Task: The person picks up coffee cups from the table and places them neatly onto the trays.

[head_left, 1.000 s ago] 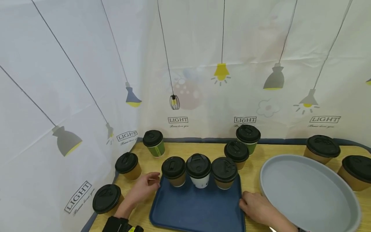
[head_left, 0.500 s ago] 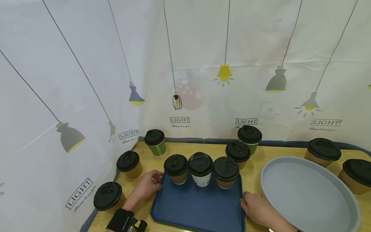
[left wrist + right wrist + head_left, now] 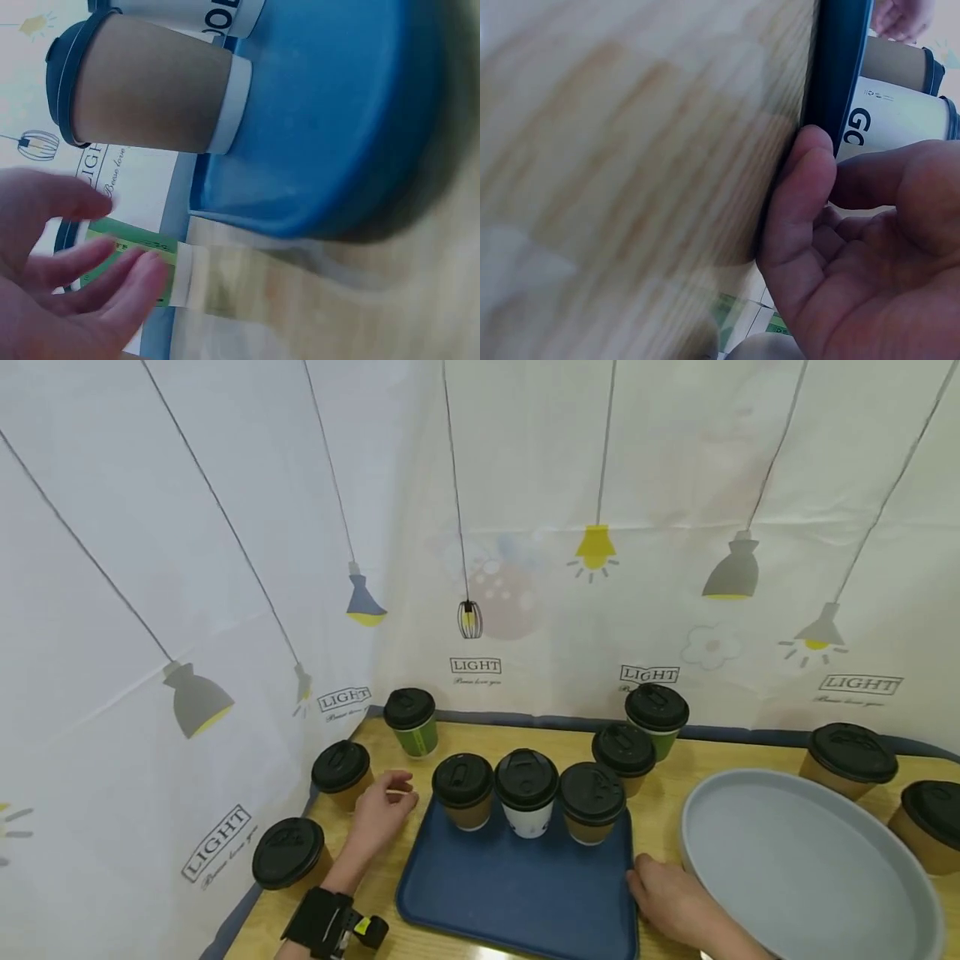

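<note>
A blue tray [image 3: 517, 893] lies on the wooden table, bearing three lidded paper cups in a row along its far side: a brown cup [image 3: 462, 793], a white cup [image 3: 525, 793] and another brown cup [image 3: 592, 802]. My right hand [image 3: 675, 897] pinches the tray's right rim between thumb and fingers, as the right wrist view shows. My left hand [image 3: 381, 814] is off the tray, left of its far left corner, fingers loosely bent and holding nothing. In the left wrist view it hangs in front of a green cup [image 3: 127, 255], apart from the brown cup.
A grey oval tray [image 3: 810, 868] lies to the right, two brown cups [image 3: 847, 760] behind it. At left stand a green cup [image 3: 412, 727] and two brown cups [image 3: 292, 856]. Behind the blue tray are a brown cup [image 3: 624, 756] and a green cup [image 3: 658, 718]. A printed curtain closes the back.
My left hand has come away from the tray's left rim, up and to the left. The right hand stays at the right rim. The head view has shifted slightly.
</note>
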